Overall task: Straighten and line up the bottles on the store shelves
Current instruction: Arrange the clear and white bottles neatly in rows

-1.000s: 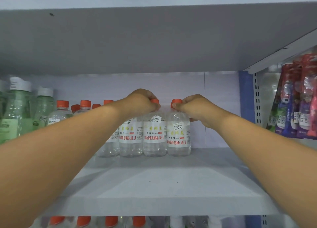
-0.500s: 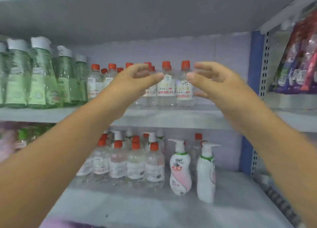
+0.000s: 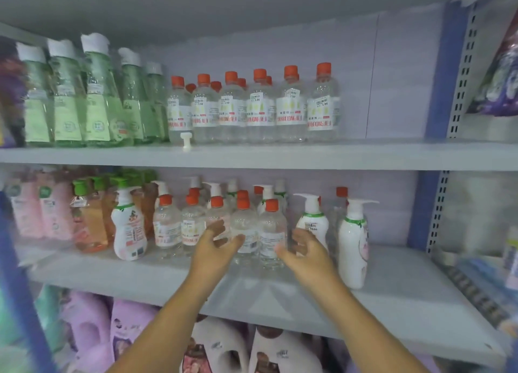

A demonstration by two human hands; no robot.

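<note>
Step in hand: approach to the middle shelf [image 3: 392, 297]. Left hand [image 3: 213, 249] and right hand [image 3: 305, 250] are spread wide, holding nothing, just before the uneven red-capped clear bottles [image 3: 246, 229]. Next move: grip the front bottles and square them. Beyond, the upper-shelf row [image 3: 260, 109] appears aligned.

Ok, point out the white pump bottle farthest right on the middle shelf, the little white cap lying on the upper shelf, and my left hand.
white pump bottle [image 3: 352, 249], head view, on its body.
white cap [image 3: 185, 141], head view, its middle.
left hand [image 3: 214, 250], head view, its back.
</note>
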